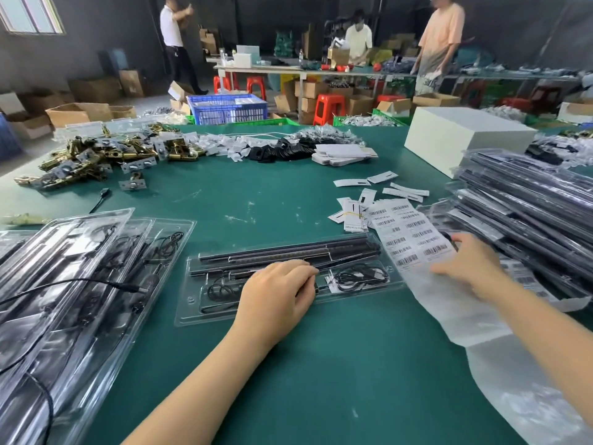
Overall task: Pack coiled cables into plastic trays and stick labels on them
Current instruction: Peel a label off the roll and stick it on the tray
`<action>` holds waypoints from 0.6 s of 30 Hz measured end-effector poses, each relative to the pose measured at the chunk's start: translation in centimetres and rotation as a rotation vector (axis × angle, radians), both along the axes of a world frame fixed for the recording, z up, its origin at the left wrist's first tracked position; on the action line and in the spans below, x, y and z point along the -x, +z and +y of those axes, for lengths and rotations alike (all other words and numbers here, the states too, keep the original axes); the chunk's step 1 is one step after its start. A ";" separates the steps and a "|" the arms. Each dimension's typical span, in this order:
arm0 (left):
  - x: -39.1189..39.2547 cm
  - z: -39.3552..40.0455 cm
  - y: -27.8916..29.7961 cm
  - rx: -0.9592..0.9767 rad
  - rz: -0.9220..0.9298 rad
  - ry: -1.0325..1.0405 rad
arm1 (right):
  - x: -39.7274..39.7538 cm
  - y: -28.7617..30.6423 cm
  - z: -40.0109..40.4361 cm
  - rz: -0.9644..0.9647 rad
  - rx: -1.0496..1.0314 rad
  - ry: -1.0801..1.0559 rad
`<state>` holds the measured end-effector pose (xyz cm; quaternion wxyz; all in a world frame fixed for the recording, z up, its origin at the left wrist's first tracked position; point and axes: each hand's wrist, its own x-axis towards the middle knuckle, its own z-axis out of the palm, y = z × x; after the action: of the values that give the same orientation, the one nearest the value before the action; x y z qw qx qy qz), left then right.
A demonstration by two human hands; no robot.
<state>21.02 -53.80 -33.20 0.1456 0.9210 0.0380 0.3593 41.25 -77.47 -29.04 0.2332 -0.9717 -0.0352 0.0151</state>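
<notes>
Now the labelling step looks due: the left hand (277, 292) rests, fingers loosely curled, on the packed plastic tray (369, 285) mid-table, while the right hand (470, 264) pinches the barcode label sheet (409, 239) beside it. Next, I judge, peel one label free.

Packing workshop: green worktable (288, 194) w/ parts piles, cardboard boxes (93, 88), crates (227, 109), workers at benches.
</notes>
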 end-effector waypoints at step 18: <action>-14.8 -12.1 3.9 0.514 0.285 -0.291 | -0.6 1.9 -2.8 0.233 -0.579 0.370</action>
<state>35.79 -65.91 -29.34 0.4161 0.8910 0.0155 0.1808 41.81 -80.25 -27.12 0.4943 -0.8344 -0.1864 0.1572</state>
